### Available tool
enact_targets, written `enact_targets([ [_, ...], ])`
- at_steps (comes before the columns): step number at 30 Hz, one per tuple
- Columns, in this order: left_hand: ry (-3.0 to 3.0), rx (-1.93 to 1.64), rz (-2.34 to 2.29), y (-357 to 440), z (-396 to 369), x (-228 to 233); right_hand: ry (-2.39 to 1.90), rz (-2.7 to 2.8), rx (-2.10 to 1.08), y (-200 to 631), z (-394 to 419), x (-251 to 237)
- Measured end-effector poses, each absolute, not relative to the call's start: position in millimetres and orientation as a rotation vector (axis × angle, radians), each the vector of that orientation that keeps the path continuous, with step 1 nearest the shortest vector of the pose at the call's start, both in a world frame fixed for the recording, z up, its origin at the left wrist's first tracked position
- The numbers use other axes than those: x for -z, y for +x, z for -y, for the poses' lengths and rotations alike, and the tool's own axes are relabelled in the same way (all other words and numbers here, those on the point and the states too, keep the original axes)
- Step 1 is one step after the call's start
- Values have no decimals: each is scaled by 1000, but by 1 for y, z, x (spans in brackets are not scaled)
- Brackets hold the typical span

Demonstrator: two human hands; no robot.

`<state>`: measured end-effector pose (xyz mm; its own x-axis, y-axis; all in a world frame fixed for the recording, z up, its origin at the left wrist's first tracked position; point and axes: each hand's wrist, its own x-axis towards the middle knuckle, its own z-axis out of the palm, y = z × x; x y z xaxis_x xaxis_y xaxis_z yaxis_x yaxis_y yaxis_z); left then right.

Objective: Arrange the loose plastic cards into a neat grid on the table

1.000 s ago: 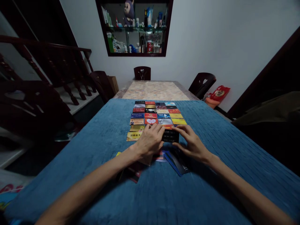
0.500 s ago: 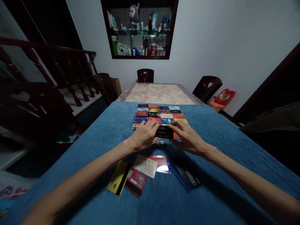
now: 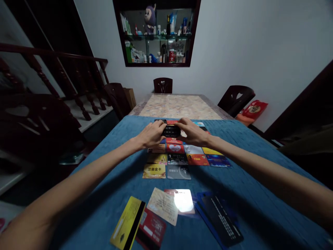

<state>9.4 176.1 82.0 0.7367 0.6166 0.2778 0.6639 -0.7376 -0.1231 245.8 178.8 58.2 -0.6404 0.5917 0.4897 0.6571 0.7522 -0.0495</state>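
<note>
Both my hands reach far out over a grid of coloured cards (image 3: 182, 154) laid in rows on a blue cloth (image 3: 249, 180). My left hand (image 3: 151, 134) and my right hand (image 3: 192, 132) hold a black card (image 3: 170, 131) between them by its two short ends, over the far rows of the grid. Close to me lie loose cards: a yellow card (image 3: 127, 224), a red card (image 3: 152, 231), a pale card (image 3: 163, 205), a glossy card (image 3: 182, 200) and a black card with white print (image 3: 221, 219).
Beyond the cloth shows a marbled tabletop (image 3: 179, 106) with dark chairs (image 3: 162, 85) around it. A wall cabinet (image 3: 156, 33) holds bottles and a plush toy. A stair railing (image 3: 59, 80) runs along the left. A red bag (image 3: 253, 108) sits at right.
Both hands have carried the black card away from me, from the near rows to the far rows of the grid. The view tilted, so the loose cards near me show fully.
</note>
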Motion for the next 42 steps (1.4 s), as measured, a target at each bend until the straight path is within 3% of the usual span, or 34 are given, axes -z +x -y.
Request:
enact_targets([
  [24,-2739,207,1417,12,-354,-52,-1398,2508,52,212,-353,-39],
  [42,-2927,170,1565,6,-413,-20,-1584,2518,-245,194,-388,-26],
])
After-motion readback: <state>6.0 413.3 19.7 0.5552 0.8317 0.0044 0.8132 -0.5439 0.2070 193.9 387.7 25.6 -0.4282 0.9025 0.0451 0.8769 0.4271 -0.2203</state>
